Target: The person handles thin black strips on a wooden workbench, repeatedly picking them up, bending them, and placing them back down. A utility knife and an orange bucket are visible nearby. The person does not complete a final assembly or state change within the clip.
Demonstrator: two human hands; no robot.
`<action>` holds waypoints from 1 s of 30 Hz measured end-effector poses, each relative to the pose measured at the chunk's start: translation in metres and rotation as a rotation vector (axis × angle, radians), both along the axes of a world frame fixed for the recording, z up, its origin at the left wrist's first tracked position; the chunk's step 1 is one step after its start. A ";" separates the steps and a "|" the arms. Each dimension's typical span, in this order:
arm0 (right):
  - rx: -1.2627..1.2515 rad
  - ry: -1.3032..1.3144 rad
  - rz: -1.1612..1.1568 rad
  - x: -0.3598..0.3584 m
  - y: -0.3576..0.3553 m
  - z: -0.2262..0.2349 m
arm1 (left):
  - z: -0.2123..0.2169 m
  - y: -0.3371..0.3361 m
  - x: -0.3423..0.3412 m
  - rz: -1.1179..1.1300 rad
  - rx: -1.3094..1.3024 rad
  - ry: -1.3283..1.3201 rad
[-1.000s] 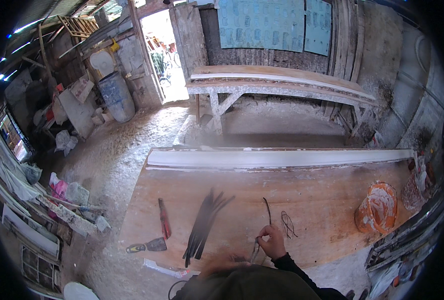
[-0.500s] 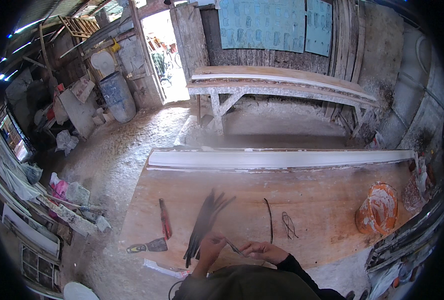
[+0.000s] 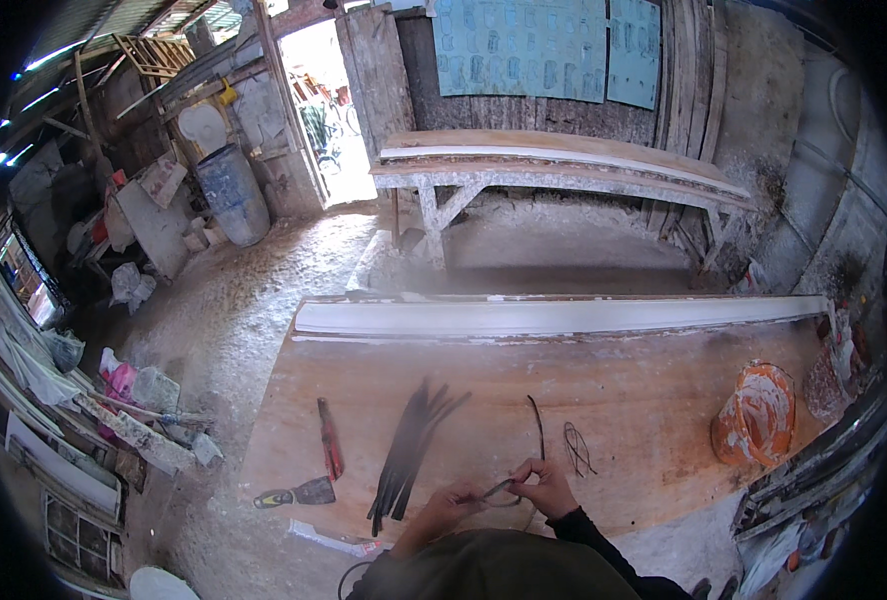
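1. Both hands now meet at the near edge of the worktop [image 3: 604,380]; a second ago only the right hand [image 3: 546,487] was out there.
2. The left hand [image 3: 451,503] and the right each pinch an end of a thin dark strip [image 3: 498,489], so work on it is under way.
3. A bundle of dark strips [image 3: 412,452], red-handled pliers [image 3: 330,438] and a scraper [image 3: 299,493] lie left; an orange bucket [image 3: 756,415] sits right.
4. The shed floor is dusty.

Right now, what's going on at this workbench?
A person stands at a long wooden board, with both hands close together at its near edge. The left hand and right hand pinch the two ends of a thin dark strip between them. A bundle of dark strips lies just left, beside red pliers and a scraper. An orange bucket stands at the right.
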State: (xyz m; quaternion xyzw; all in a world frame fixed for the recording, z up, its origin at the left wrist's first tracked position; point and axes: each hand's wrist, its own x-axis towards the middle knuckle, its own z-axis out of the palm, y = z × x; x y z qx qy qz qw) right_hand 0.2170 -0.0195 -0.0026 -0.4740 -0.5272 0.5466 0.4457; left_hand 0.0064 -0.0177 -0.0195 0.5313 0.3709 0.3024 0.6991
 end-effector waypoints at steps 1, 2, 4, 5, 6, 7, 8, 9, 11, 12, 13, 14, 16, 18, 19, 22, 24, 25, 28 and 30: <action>0.014 -0.032 -0.061 0.000 0.000 0.000 | 0.000 -0.001 0.000 -0.090 0.003 -0.067; 0.039 -0.106 -0.109 0.000 0.001 -0.003 | 0.001 -0.002 0.000 -0.160 0.006 -0.091; 0.090 -0.253 -0.205 0.000 0.002 -0.007 | 0.002 -0.002 0.000 -0.301 0.015 -0.139; 0.150 -0.319 -0.222 -0.001 0.003 -0.007 | 0.004 -0.002 -0.001 -0.242 -0.050 -0.137; 0.209 -0.384 -0.238 -0.003 0.003 -0.005 | 0.006 -0.002 -0.003 -0.183 -0.115 -0.135; 0.268 -0.450 -0.254 -0.004 0.004 -0.004 | 0.008 -0.002 -0.004 -0.124 -0.181 -0.132; 0.283 -0.483 -0.245 -0.003 0.003 0.000 | 0.009 0.001 -0.006 -0.037 -0.108 -0.011; 0.298 -0.516 -0.235 -0.002 0.002 0.004 | 0.009 0.004 -0.007 0.050 -0.035 0.110; 0.251 -0.461 -0.141 0.002 0.002 0.006 | 0.003 0.010 -0.012 0.207 0.156 0.289; 0.190 -0.373 -0.058 0.006 0.002 0.005 | -0.004 0.014 -0.015 0.277 0.274 0.346; 0.129 -0.284 0.025 0.008 0.002 0.005 | -0.008 0.015 -0.017 0.347 0.393 0.402; 0.046 -0.164 0.195 0.008 0.001 0.009 | -0.009 0.016 -0.017 0.366 0.355 0.377; -0.122 0.080 0.529 0.005 -0.002 0.025 | -0.010 0.016 -0.017 0.402 0.279 0.326; -0.124 0.137 0.678 -0.004 -0.006 0.031 | -0.010 0.015 -0.016 0.359 0.168 0.321; -0.124 0.165 0.751 -0.006 -0.007 0.034 | -0.010 0.015 -0.015 0.336 0.113 0.319; -0.173 0.164 0.646 -0.008 -0.008 0.047 | -0.021 0.011 -0.012 0.409 0.054 0.246; -0.136 0.142 0.655 -0.003 -0.006 0.048 | -0.023 0.010 -0.013 0.394 0.095 0.309; -0.117 0.131 0.660 -0.001 -0.006 0.048 | -0.024 0.009 -0.014 0.386 0.115 0.340; 0.032 0.008 0.591 0.001 -0.004 0.042 | -0.012 0.009 -0.008 0.321 0.327 0.413; -0.023 0.060 0.451 -0.002 -0.006 0.033 | -0.020 0.009 -0.006 0.297 0.246 0.334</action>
